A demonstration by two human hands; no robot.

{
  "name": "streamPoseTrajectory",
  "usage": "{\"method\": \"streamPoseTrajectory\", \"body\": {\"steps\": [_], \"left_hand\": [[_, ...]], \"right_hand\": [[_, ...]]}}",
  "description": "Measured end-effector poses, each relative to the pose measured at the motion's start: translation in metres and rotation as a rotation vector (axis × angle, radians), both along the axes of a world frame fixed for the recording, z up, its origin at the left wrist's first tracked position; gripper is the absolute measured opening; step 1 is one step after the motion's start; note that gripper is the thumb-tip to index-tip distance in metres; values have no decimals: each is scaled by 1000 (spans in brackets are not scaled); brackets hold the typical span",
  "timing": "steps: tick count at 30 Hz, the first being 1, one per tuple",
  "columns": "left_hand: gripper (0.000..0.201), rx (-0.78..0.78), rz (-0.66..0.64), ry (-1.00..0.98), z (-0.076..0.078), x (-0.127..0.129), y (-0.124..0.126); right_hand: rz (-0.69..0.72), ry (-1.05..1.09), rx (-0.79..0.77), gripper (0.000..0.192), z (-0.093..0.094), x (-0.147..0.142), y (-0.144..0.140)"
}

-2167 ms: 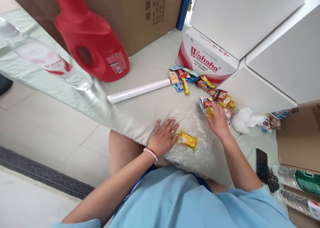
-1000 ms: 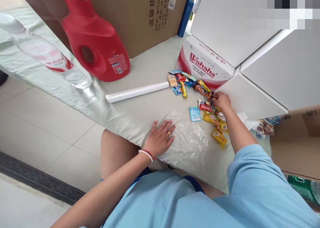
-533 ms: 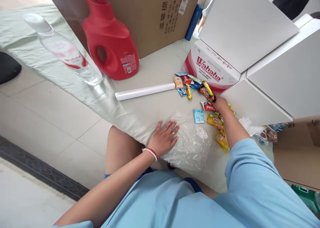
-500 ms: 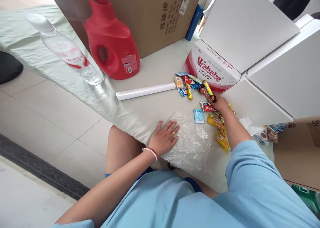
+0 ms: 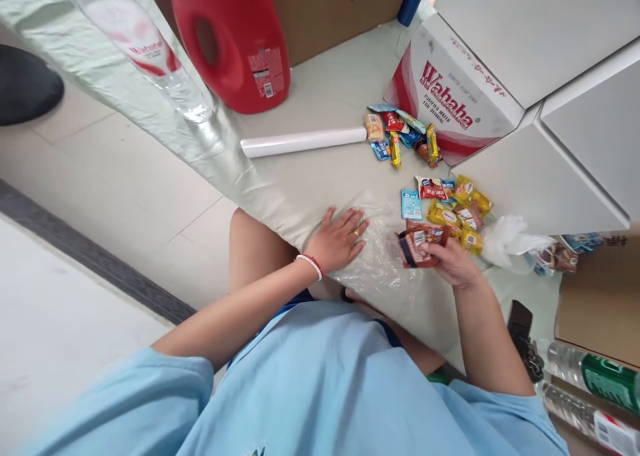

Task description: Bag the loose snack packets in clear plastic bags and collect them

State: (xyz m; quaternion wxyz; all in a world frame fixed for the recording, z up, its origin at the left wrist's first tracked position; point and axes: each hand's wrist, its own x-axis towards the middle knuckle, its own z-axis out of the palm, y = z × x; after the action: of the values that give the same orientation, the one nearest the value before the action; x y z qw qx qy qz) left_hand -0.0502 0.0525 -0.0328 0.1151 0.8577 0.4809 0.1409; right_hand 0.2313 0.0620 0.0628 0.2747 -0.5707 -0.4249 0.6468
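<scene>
Grasping a brown snack packet (image 5: 417,246), right hand (image 5: 453,263) hovers over clear plastic bag (image 5: 385,269); left hand (image 5: 340,239) flat, released, pins it. Bag looks unfilled; snack pile (image 5: 455,206) at 1 o'clock remains.

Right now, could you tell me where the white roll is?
In the head view, the white roll lies on the table, above the left hand, between the red jug and the far snack pile.

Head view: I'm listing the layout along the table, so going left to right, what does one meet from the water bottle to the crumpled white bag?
Clear water bottle → red detergent jug → white roll → left hand → brown snack packet held in the right hand → crumpled white bag.
</scene>
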Motion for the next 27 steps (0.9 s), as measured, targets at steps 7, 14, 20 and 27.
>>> {"method": "streamPoseTrajectory", "body": {"steps": [7,14,20,27], "left_hand": [[55,14,10,40,1,1,0],[56,15,13,35,-1,3,0],[57,5,14,31,0,3,-1],[56,2,16,19,0,3,0]], "right_hand": [[76,-160,232,57,-26,-28,-14],[296,-593,497,50,-37,-40,-19],[320,-727,833,67,-36,-28,-26],[653,-677,886,74,-46,-7,-34]]}}
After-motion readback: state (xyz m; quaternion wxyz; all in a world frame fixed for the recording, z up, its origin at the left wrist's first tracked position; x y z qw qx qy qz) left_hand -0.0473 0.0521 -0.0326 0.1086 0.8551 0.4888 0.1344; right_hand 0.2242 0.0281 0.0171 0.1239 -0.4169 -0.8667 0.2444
